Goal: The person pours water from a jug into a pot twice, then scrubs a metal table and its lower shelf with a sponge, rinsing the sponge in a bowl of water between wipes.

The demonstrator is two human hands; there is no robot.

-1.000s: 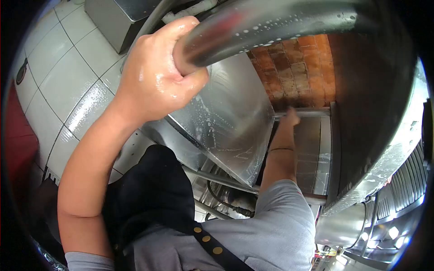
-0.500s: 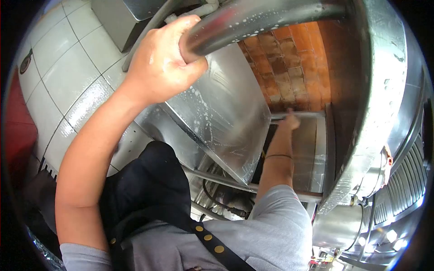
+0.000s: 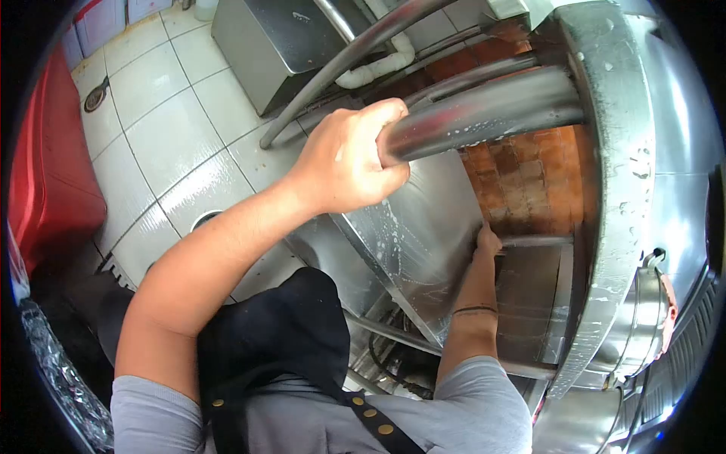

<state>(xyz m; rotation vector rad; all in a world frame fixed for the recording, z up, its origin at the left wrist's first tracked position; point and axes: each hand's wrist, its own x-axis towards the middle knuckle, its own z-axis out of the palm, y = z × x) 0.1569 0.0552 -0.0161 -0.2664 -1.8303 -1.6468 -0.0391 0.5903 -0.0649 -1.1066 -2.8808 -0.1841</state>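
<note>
My left hand (image 3: pixel 355 159) is wrapped round the end of a thick, wet round metal pipe (image 3: pixel 484 117), which runs right to the underside of a steel tabletop. Below it, a flat steel panel (image 3: pixel 420 234) lies tilted, dotted with suds and water drops. My right hand (image 3: pixel 488 242) reaches down to the panel's right-hand edge and is closed there, its fingers partly hidden. Just right of that hand is a flat metal shelf surface (image 3: pixel 529 295) inside a pipe frame.
Wet white floor tiles (image 3: pixel 181 129) spread to the left, with a red padded object (image 3: pixel 60 159) and a drain (image 3: pixel 96 94). A steel box (image 3: pixel 265 53) and a white pipe (image 3: pixel 386 64) stand at the back. Metal pots (image 3: pixel 631 325) are beyond the wet tabletop edge (image 3: pixel 609 189).
My right hand has come to the panel's edge from a spot a little apart from it. My left hand keeps its grip on the pipe. The whole view has shifted.
</note>
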